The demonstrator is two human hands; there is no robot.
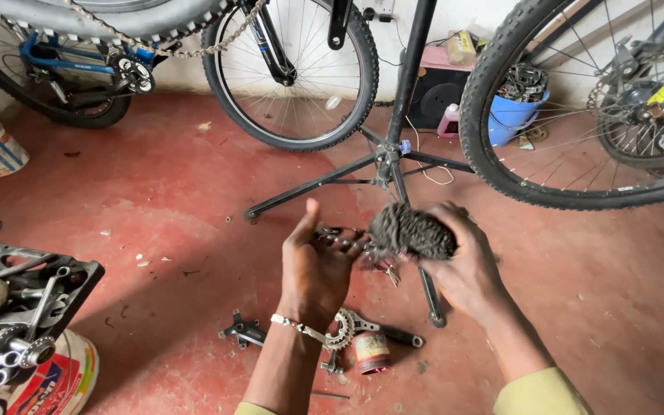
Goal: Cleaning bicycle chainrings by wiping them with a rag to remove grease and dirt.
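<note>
Observed: the right hand (466, 265) is closed around a dark, grimy wad of cloth or scouring material (411, 230), held above the red floor (194, 223) in front of the base of the black repair stand (384, 165). The left hand (318, 265) is raised beside it, palm toward the wad, fingers together and thumb up, touching a length of bicycle chain (337, 238) that runs into the wad; whether it pinches the chain cannot be told.

Judgement: the step in hand appears to be wiping the chain, drawn through the wad. The next move calls for steady tension from the left hand and a firm squeeze from the right.

Below the wrists on the floor lie a chainring with crank arm (345, 329), a small can (371, 352) and a pedal (243, 332)
</note>
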